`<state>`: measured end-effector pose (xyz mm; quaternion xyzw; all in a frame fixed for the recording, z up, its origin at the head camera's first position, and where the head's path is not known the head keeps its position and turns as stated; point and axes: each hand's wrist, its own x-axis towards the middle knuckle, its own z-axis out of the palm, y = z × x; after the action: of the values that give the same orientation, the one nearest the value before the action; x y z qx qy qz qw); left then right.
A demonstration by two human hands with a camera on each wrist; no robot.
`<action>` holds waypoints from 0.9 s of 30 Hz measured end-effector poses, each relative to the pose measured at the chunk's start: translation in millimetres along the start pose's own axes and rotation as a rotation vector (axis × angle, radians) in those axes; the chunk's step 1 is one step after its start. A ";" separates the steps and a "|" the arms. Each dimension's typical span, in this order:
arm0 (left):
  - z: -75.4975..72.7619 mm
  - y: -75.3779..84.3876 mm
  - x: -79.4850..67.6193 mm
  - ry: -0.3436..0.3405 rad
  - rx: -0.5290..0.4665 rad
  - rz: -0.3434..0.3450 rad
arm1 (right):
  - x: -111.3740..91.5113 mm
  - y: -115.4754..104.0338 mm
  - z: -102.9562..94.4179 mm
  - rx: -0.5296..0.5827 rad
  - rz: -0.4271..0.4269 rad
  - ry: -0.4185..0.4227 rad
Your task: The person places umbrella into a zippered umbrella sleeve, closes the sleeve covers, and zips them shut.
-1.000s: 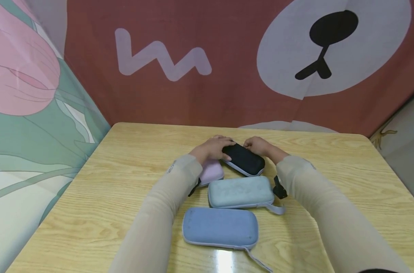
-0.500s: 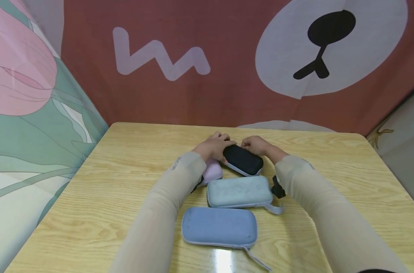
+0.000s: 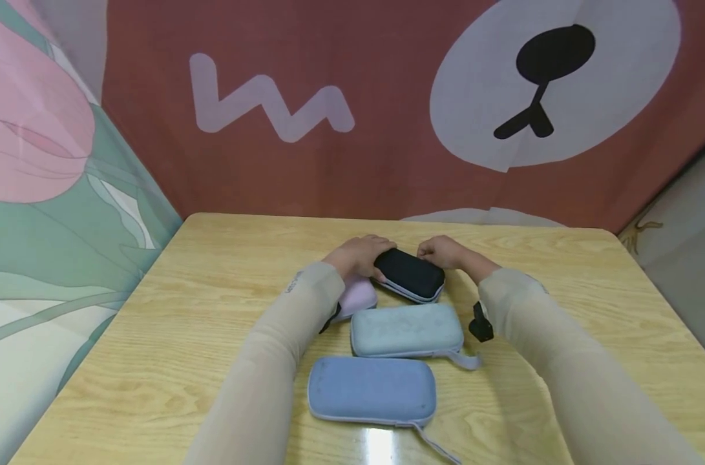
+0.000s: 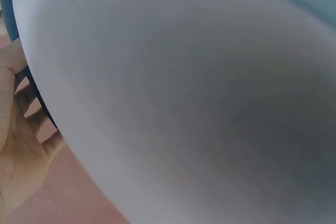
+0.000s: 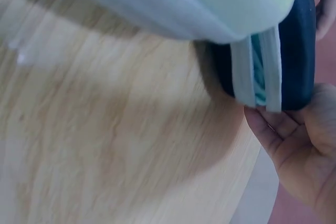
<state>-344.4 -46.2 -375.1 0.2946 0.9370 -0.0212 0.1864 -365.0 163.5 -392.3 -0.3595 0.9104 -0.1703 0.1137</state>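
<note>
Black case held at both ends, crowded by neighbours

Head view: black case (image 3: 410, 274) sits at the far end of the row on the wooden table (image 3: 172, 310), tilted, its near-left end resting over the pink case (image 3: 357, 296). Left hand (image 3: 358, 253) curls round its left end, right hand (image 3: 442, 250) cups the right end — both holding it. Pale green case (image 3: 407, 329) and blue case (image 3: 371, 389) lie just nearer. Risk: a pull could drag the pink case along or nudge the green one, they're that close.

Left wrist view: mostly blocked by a pale blurred surface; fingers (image 4: 21, 129) show at the left, grip unreadable here.

Right wrist view: fingers (image 5: 294, 145) touch the case's zip edge (image 5: 257, 77) — a light hold, so the end could slip.
</note>
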 end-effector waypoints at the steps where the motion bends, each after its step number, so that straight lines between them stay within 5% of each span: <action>1: 0.2 -0.7 -0.4 0.000 -0.001 -0.006 | -2.6 -0.7 -0.8 -0.002 0.006 0.005; 22: -2.0 -8.3 -9.0 -0.007 0.045 -0.191 | -31.7 8.7 3.7 0.266 0.244 0.013; 27: -2.7 -6.5 -10.9 0.005 0.066 -0.223 | -34.8 6.5 4.7 0.268 0.242 0.032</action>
<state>-340.6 -57.1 -369.1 0.1944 0.9632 -0.0720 0.1709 -342.6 191.0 -396.2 -0.2263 0.9178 -0.2810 0.1658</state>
